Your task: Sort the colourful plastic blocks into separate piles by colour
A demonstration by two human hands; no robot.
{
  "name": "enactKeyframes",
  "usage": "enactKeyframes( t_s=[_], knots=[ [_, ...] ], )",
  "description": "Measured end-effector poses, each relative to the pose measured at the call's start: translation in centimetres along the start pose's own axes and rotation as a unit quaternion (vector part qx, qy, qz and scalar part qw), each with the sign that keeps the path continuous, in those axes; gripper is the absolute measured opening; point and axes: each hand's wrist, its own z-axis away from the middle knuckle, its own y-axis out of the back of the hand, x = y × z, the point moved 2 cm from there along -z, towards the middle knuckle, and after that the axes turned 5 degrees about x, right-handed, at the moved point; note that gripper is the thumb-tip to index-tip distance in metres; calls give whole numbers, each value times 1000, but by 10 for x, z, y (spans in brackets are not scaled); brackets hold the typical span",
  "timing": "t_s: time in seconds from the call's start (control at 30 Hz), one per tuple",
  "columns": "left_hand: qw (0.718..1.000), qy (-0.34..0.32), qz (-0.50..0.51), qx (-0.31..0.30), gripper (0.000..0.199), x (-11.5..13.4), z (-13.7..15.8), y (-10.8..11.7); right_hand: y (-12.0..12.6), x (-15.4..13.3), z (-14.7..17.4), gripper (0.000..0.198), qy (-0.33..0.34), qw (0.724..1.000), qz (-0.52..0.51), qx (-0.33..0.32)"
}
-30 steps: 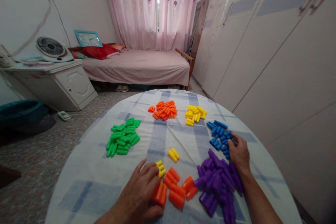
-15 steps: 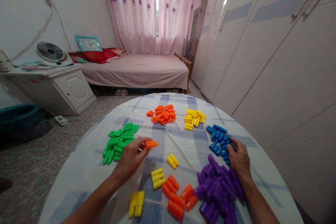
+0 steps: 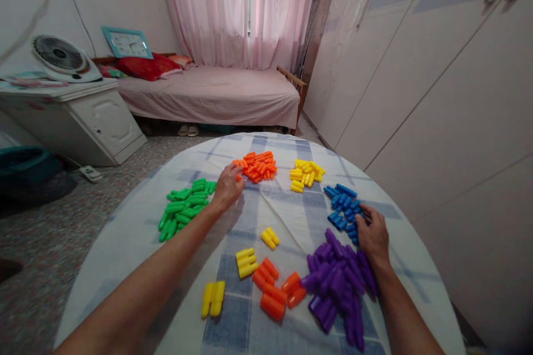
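Note:
My left hand (image 3: 229,187) reaches to the left edge of the far pile of orange plastic tube pieces (image 3: 260,166). Its fingers are closed round an orange piece (image 3: 239,177), which shows only in part. At the right, my right hand (image 3: 375,234) rests against the pile of blue pieces (image 3: 343,204), thumb and fingers apart, with nothing visibly gripped. Purple pieces (image 3: 337,283) lie heaped beside that wrist. Left of my left forearm is a pile of green pieces (image 3: 183,208). Nearer me lie larger orange pieces (image 3: 273,302) and yellow joined pieces (image 3: 247,262).
A blue-and-white checked cloth (image 3: 275,208) covers the round table. More yellow pieces (image 3: 307,173) are piled at the far side. Beyond stand a bed (image 3: 216,91), a white cabinet (image 3: 104,122) with a fan (image 3: 62,55), and a tall wardrobe (image 3: 416,94) at the right.
My left hand has moved away from me with the orange piece, from beside the green pile to the orange pile. My right hand stays by the blue pieces. The view has tilted down slightly.

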Motion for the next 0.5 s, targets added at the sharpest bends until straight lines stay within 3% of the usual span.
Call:
enactKeyframes(
  t_s=[0.07,0.13,0.2,0.27,0.37,0.5],
  knots=[
    [998,-48,13,-26,32,13,32,18,0,-2,0,47,-5,1000,-2,2],
    [978,-150,60,-134,28,33,72,38,0,-4,1,47,-2,1000,-4,6],
    [925,-222,96,-292,24,51,114,53,0,-5,1,47,3,1000,-5,8],
    [886,-276,77,-364,36,64,149,61,0,-6,2,46,4,1000,-7,12],
    [864,-327,20,-381,32,72,180,59,0,-5,1,46,6,1000,-10,14],
    [858,-340,-13,-386,15,71,190,46,-1,0,0,46,6,1000,-15,4]
  ],
)
